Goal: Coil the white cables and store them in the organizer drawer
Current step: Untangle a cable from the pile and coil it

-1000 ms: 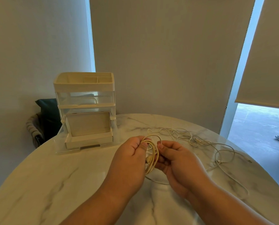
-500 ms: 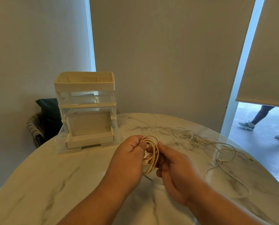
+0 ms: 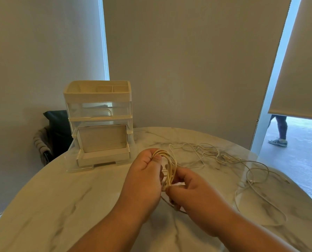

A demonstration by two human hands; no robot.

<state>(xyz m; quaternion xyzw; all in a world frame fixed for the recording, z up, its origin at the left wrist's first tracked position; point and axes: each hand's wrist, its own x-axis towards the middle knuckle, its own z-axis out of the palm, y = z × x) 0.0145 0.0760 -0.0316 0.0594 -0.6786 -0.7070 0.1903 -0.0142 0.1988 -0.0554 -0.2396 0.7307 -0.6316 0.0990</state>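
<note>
Nothing to read here: no text, label, brand or number shows on the organizer [image 3: 97, 96], on the white cables [image 3: 169, 168] or on the marble worktop [image 3: 60, 197].

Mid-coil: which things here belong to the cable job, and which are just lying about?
Job: coil in left hand and right hand; loose white cables on the table; organizer, bottom drawer open.
Lying about: dark bag behind the table; roller blind.

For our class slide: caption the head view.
Left hand and right hand hold a coiled cable over the marble table; organizer drawer open.
</note>
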